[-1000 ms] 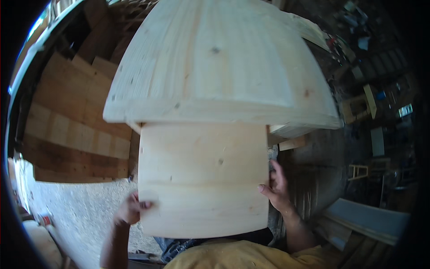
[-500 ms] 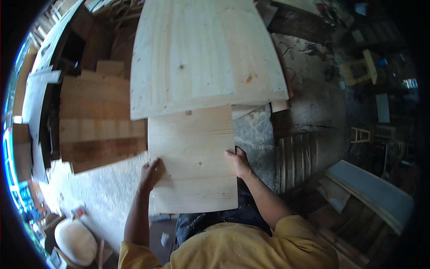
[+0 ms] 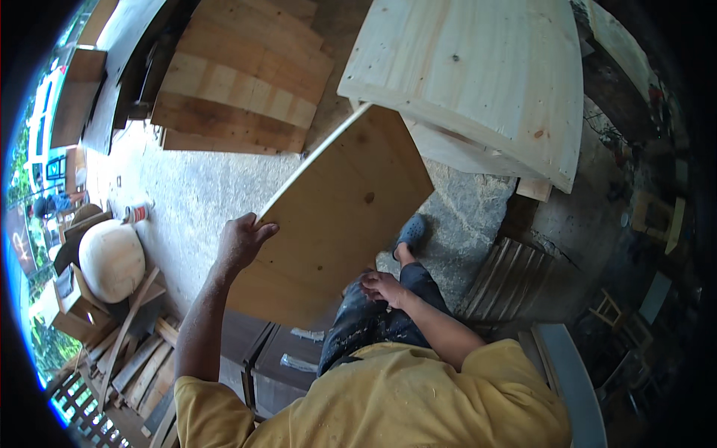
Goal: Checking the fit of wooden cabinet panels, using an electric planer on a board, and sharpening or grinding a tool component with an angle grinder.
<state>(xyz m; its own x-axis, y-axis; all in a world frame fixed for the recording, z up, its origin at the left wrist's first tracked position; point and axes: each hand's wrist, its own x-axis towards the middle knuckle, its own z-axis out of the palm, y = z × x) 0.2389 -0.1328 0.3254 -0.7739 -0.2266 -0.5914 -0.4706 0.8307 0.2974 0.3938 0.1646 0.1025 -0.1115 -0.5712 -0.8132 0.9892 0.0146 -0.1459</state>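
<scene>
My left hand (image 3: 245, 240) is closed on the top edge of a wooden panel (image 3: 328, 216), thumb over the near face. The panel stands tilted on edge in front of me, its broad face with a few knots turned toward me. Its far corner meets the front corner of a large pale wooden box (image 3: 478, 67), or lies just under it; I cannot tell if they touch. My right hand (image 3: 382, 288) is off the panel, over my dark trousers, with nothing in it and its fingers loosely apart.
Wider brown boards (image 3: 239, 75) stand beyond the panel on the left. A dark brown cabinet (image 3: 280, 366) is at my lower left. Scrap wood (image 3: 142, 373) and a rounded white object (image 3: 112, 260) lie farther left. Slatted wood (image 3: 504, 280) lies on the right.
The panel has swung from flat between both hands to tilted on edge at my left. My right hand has let go and dropped to my thigh. My view has turned left.
</scene>
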